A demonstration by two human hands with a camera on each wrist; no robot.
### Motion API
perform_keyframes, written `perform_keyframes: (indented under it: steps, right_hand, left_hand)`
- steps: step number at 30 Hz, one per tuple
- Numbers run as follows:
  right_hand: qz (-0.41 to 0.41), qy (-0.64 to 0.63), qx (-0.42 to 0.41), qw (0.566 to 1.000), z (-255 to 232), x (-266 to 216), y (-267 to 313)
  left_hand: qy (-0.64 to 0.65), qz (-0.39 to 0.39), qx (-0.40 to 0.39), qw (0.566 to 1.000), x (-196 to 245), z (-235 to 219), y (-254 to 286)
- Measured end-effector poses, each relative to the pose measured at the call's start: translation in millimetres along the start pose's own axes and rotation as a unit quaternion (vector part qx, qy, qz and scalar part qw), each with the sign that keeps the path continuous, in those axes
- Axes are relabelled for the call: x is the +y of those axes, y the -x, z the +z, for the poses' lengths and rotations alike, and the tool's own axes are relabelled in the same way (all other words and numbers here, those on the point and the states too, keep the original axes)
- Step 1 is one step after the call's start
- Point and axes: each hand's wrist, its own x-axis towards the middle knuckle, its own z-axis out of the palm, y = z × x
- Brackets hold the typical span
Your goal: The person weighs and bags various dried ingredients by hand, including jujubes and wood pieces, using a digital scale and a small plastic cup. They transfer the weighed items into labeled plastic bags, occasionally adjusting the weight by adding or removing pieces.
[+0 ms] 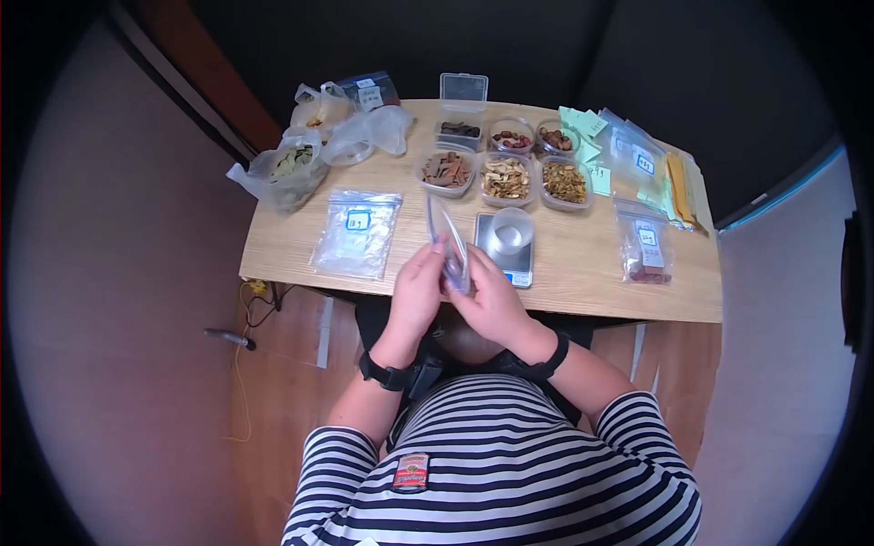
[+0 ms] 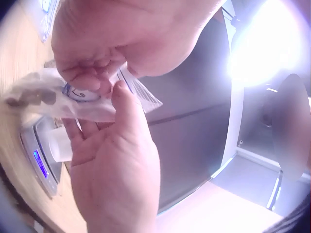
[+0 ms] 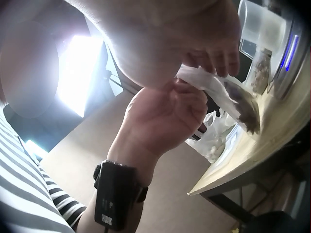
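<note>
Over the table's front edge, my left hand [image 1: 421,289] and right hand [image 1: 494,302] hold a clear zip bag [image 1: 446,232] between them, seen nearly edge-on in the head view. The left wrist view shows dark pieces [image 2: 36,97] gathered at the bag's far end and a blue-bordered label [image 2: 80,93] on its side. In that view the fingertips of both hands pinch the bag near its zip end. Just beyond my right hand stands a small digital scale [image 1: 490,259] with a clear plastic cup [image 1: 512,229] on it.
Behind the scale sit open tubs of dried ingredients, among them bark-like pieces [image 1: 446,171] and pale slices [image 1: 506,178]. A labelled zip bag [image 1: 356,238] lies left, another [image 1: 646,246] right. Knotted plastic bags [image 1: 287,173] fill the back left; green slips [image 1: 583,123] lie back right.
</note>
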Motion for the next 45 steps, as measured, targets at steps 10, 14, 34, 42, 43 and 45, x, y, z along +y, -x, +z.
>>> perform_keyframes:
  steps: [10, 14, 34, 42, 43, 45]
  right_hand:
    - [0.113, -0.215, -0.037, 0.969, -30, -1, 15]
    - [0.159, -0.290, -0.058, 0.942, -46, -4, 22]
    - [0.048, 0.027, -0.136, 0.989, -118, -3, 51]
    - [0.164, -0.217, 0.094, 0.958, -134, 20, 81]
    - [0.173, -0.248, 0.142, 0.943, -144, 18, 82]
    - [0.154, -0.182, 0.219, 0.946, -172, 30, 81]
  left_hand:
    - [-0.139, 0.220, 0.042, 0.965, 6, -49, 0]
    - [-0.100, 0.133, -0.080, 0.983, 17, -49, 11]
    - [-0.322, 0.285, -0.094, 0.898, 9, -3, 39]
    - [-0.214, 0.197, -0.136, 0.947, -23, 1, 20]
    - [-0.223, 0.202, -0.144, 0.943, -24, 2, 14]
    - [-0.240, 0.192, -0.119, 0.944, -34, -9, 1]
